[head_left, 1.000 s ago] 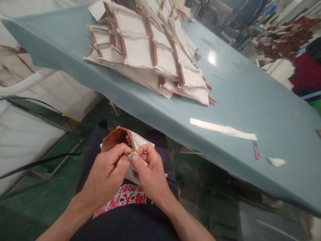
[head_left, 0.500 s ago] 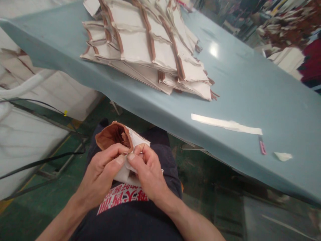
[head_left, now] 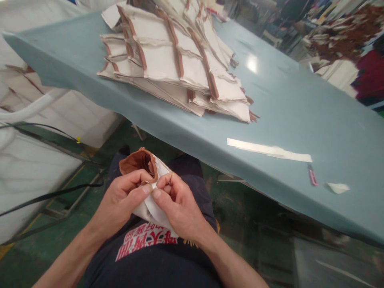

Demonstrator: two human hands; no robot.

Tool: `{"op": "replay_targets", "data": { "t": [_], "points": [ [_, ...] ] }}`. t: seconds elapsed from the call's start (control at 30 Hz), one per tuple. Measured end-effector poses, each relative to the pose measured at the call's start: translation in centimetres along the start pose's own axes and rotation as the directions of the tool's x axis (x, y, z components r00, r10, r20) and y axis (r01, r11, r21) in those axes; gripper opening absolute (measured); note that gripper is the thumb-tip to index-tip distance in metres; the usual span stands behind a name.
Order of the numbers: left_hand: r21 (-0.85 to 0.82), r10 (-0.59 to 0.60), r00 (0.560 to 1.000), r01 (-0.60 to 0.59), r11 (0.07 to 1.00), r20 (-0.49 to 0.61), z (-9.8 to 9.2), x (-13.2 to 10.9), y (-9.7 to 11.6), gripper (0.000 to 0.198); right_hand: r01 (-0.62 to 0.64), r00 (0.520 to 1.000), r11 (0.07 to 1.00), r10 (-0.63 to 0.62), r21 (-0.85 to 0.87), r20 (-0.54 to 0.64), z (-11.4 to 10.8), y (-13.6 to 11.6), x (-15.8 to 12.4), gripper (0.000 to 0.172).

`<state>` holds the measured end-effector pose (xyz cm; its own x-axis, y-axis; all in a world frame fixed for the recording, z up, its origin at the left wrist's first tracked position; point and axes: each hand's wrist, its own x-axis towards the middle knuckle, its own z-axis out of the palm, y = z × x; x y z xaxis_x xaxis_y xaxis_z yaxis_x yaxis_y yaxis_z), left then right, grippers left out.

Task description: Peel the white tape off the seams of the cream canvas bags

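In my lap lies a small cream fabric bag [head_left: 147, 212] with a brown lining showing at its open mouth. My left hand [head_left: 129, 200] pinches the bag's rim between thumb and index finger. Close beside it, my right hand [head_left: 177, 200] grips the same edge, its thumb tip almost meeting the left one. Whatever fine detail sits between the fingertips is too small to make out. Both hands rest over a dark apron [head_left: 144, 264] with red lettering on a white patch.
A blue-green table [head_left: 279, 120] slants across the view. On it lie a stack of cream pieces with brown edging [head_left: 162, 56], a cream strip [head_left: 267, 149], pink-handled snips [head_left: 312, 176] and a cream scrap [head_left: 338, 187]. Black cables [head_left: 51, 196] and a metal frame stand at left.
The fingertips have shifted slightly on the bag's rim, and the bag has turned a little, showing more cream cloth below the right thumb. The camera view has moved slightly.
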<state>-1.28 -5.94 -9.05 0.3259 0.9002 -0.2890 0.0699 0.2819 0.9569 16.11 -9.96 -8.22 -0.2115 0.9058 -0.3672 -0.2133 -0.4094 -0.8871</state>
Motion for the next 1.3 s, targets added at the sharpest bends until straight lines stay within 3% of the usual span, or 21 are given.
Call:
{"op": "replay_targets", "data": {
  "t": [0.1,0.2,0.33,0.43,0.57,0.77,0.83,0.9,1.0,1.07,1.13,1.3],
  "points": [
    [-0.149,-0.102,0.995,0.099,0.984,-0.011,0.2,0.4,0.1,0.030,0.118,0.989,0.971,-0.134,-0.209,-0.064,-1.0,-0.6,0.4,0.025],
    [-0.198,-0.152,0.988,0.149,0.969,0.001,0.2,0.6,0.8,0.031,0.281,0.940,0.846,-0.339,-0.453,-0.048,-2.6,-1.7,1.2,0.019],
    [-0.211,-0.172,0.984,0.175,0.962,0.033,-0.1,0.5,2.0,0.031,0.503,0.863,0.686,-0.430,-0.526,0.265,-4.3,-3.6,2.7,0.022],
    [-0.190,-0.152,0.987,0.158,0.969,0.044,-0.4,0.4,2.5,0.032,0.622,0.783,0.590,-0.459,-0.515,0.420,-4.6,-4.9,3.7,0.023],
    [-0.141,-0.115,0.993,0.120,0.983,0.039,-0.9,0.2,2.6,0.030,0.667,0.745,0.494,-0.423,-0.558,0.517,-4.5,-5.9,4.3,0.023],
    [-0.036,-0.057,0.995,0.060,0.998,0.085,-1.5,0.3,2.9,0.033,0.682,0.727,0.346,-0.410,-0.644,0.551,-4.9,-6.5,4.3,0.022],
    [0.002,-0.051,0.993,0.052,0.999,0.103,-1.6,0.5,2.8,0.035,0.699,0.704,0.244,-0.395,-0.672,0.590,-5.0,-6.4,4.3,0.021],
    [0.025,-0.056,0.993,0.054,0.998,0.103,-1.7,0.6,2.6,0.037,0.702,0.682,0.086,-0.366,-0.707,0.633,-4.9,-6.2,4.4,0.023],
    [0.022,-0.058,0.994,0.057,0.998,0.092,-1.8,0.8,2.1,0.040,0.655,0.682,-0.071,-0.372,-0.752,0.629,-4.5,-5.5,4.5,0.026],
    [0.012,-0.056,0.994,0.055,0.998,0.096,-1.8,0.9,1.9,0.042,0.620,0.701,-0.063,-0.403,-0.782,0.588,-4.1,-5.2,4.6,0.026],
    [0.008,-0.056,0.993,0.055,0.998,0.101,-1.7,1.0,1.7,0.042,0.609,0.732,0.044,-0.416,-0.792,0.539,-4.0,-5.1,4.8,0.024],
    [-0.014,-0.061,0.989,0.064,0.998,0.133,-1.4,1.3,1.7,0.041,0.571,0.814,0.549,-0.288,-0.610,0.504,-4.7,-5.6,5.3,0.013]
  ]
}}
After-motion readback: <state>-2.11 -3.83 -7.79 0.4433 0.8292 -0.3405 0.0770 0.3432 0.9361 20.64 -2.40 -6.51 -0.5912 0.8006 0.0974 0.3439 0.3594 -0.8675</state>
